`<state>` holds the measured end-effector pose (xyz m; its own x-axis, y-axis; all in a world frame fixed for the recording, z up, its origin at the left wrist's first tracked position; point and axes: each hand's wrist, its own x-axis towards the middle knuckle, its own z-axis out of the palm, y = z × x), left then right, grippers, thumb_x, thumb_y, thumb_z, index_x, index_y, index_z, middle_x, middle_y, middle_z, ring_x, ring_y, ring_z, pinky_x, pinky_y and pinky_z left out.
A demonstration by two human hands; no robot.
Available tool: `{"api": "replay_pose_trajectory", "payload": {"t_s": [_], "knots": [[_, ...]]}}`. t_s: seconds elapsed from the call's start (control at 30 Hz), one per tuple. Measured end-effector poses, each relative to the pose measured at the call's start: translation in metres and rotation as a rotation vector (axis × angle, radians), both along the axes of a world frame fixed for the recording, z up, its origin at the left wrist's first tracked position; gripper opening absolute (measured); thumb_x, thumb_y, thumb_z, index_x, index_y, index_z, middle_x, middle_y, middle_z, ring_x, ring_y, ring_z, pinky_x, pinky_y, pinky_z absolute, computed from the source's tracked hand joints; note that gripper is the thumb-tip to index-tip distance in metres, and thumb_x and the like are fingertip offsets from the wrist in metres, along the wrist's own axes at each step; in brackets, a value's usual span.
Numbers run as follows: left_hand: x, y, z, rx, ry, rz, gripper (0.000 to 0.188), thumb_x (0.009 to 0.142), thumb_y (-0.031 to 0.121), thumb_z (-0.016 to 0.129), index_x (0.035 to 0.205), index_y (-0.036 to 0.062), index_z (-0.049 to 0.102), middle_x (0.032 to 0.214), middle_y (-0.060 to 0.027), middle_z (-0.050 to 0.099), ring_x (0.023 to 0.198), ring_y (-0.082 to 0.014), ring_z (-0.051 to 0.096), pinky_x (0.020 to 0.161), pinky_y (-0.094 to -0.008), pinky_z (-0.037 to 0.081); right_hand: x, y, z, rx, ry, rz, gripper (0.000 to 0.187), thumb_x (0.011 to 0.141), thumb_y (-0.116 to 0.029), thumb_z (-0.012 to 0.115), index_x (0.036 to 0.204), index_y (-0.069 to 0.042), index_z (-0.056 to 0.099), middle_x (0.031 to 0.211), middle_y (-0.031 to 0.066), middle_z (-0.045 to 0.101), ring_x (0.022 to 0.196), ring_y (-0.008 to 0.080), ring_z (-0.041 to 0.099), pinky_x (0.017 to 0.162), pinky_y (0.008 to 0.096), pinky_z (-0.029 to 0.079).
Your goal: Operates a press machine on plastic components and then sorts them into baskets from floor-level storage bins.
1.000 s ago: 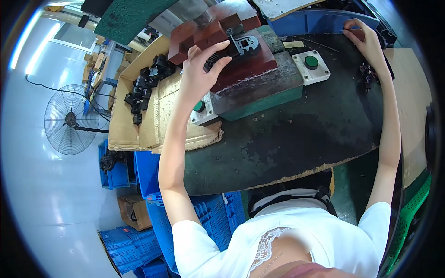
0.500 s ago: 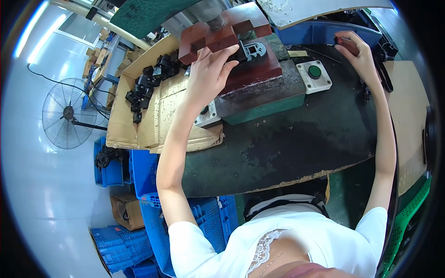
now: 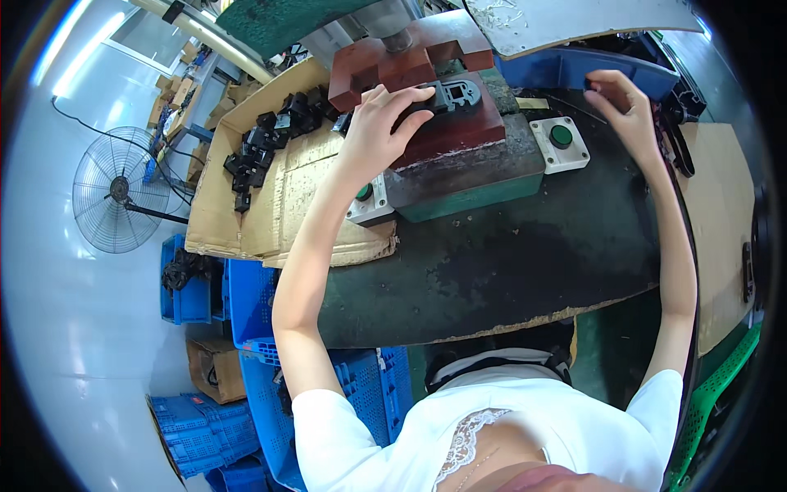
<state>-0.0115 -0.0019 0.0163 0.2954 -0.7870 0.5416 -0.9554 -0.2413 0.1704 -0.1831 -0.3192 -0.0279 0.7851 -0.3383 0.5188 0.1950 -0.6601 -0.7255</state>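
Two sets of fingers, differently placed. Those of the left hand [image 3: 379, 131] curved around the left end of a grey-and-black part [image 3: 443, 96], thumb and index finger spread apart, index tip at the dark end; cannot tell a firm pinch from a light touch, with the other fingertips out of sight. Those of the right hand [image 3: 627, 107], well off to the right of the red lower block [image 3: 455, 135], bent together, apparently pinching a small dark piece [image 3: 590, 84], too small to identify.

Lying on top of the red lower block: the part, looped end pointing right, close to the red upper block [image 3: 402, 57]. Probably light and stiff, judging by the slim, moulded-looking frame; likely a little slippery along the smooth faces, and weakest at the thin loop around the opening. Best taken by the dark left end, thumb on the near side, index finger on the far side, without squeezing the loop and without reaching between the two blocks.

Just right of the red lower block, a white box with a green button [image 3: 574, 156]; to its left and nearer, a similar box [image 3: 377, 205]. Farther left, black parts [image 3: 261, 148] in a cardboard tray [image 3: 311, 176]. Beyond, to the upper right, a blue bin [image 3: 566, 70]. In front, the dark surface [image 3: 475, 254].
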Motion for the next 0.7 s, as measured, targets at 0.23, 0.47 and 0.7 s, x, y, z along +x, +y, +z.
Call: {"api": "replay_pose_trajectory", "payload": {"t_s": [0.23,0.47,0.7], "knots": [[-0.005,0.006,0.002,-0.029,-0.039,-0.050,0.032,0.082,0.020,0.060,0.112,0.0118,0.055,0.098,-0.0107,0.059,0.087,-0.0278,0.052,0.079,-0.0350,0.042,0.046,0.084,0.019,-0.003,-0.123,0.370,0.026,0.081,0.002,0.060,0.106,-0.002,0.057,0.089,-0.0006,0.055,0.084,0.0050,0.051,0.084,0.0219,0.043],[-0.030,0.061,0.005,-0.201,0.166,0.082,0.034,0.079,0.011,0.062,0.112,0.0051,0.054,0.110,-0.0111,0.056,0.103,-0.0306,0.050,0.089,-0.0370,0.039,0.080,0.104,0.040,-0.166,-0.124,0.469,0.021,0.085,-0.006,0.057,0.104,0.000,0.058,0.086,0.0058,0.063,0.061,0.0104,0.054,0.062,0.0241,0.047],[-0.036,0.102,-0.021,-0.141,0.286,0.141,0.012,0.073,0.002,0.064,0.084,0.0003,0.061,0.083,-0.0091,0.061,0.077,-0.0250,0.060,0.069,-0.0302,0.047,0.086,0.104,0.043,-0.199,-0.061,0.463,0.017,0.080,-0.007,0.062,0.096,-0.002,0.062,0.088,0.0075,0.066,0.078,0.0154,0.063,0.075,0.0269,0.049]]}}
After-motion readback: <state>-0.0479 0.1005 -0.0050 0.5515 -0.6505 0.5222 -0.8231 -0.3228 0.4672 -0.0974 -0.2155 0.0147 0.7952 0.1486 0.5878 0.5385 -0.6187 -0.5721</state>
